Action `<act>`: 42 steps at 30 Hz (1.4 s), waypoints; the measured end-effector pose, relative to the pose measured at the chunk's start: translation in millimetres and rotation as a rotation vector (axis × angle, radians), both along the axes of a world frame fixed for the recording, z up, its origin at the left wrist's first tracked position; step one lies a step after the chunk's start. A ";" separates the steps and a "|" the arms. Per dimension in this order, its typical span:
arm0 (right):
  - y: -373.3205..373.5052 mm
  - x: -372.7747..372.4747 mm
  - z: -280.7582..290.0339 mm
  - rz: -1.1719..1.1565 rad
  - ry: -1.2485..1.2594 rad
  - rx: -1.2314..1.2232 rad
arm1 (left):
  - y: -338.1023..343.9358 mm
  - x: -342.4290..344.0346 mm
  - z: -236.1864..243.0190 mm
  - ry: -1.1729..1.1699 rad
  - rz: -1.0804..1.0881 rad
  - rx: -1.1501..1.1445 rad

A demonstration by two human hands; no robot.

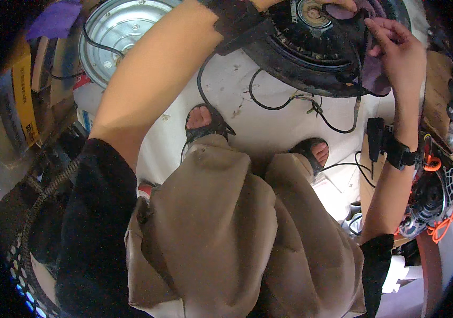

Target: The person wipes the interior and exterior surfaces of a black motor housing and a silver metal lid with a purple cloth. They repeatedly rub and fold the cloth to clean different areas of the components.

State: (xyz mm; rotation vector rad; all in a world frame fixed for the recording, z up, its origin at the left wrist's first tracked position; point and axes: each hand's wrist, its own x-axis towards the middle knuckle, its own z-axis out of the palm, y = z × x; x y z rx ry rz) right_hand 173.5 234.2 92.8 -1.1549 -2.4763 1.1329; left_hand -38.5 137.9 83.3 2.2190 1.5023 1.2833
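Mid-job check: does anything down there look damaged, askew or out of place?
Mildly: beside the black wheel, a black cable loops over the white floor near the feet, with thin wires splayed loose, which looks untidy. Any wire damage is too small to tell. I see no clear spill.

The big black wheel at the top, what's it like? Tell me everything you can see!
The black wheel looks like it lies on its side, face up, over the pale floor. Its thick outer ring looks like rubber, scuffed and dusty. Inside is a dark ribbed face, with a round, brownish metal-looking centre. The picture cuts off its top. Purple cloth covers part of its right side, where the right hand is; whether that hand touches the wheel isn't clear.
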 end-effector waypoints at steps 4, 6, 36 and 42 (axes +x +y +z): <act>-19.5 -16.7 17.0 0.068 -0.224 0.245 | -2.6 -4.1 5.1 0.005 -0.002 -0.160; -23.8 -17.7 21.5 0.092 -0.322 0.328 | 1.2 -4.6 8.9 0.042 -0.015 -0.196; -195.5 -24.4 -74.1 0.296 -0.091 0.581 | -168.4 43.6 -93.5 0.019 0.588 -0.145; -200.7 -29.7 -75.1 0.285 -0.093 0.480 | -169.6 39.6 -99.3 -0.091 0.678 0.013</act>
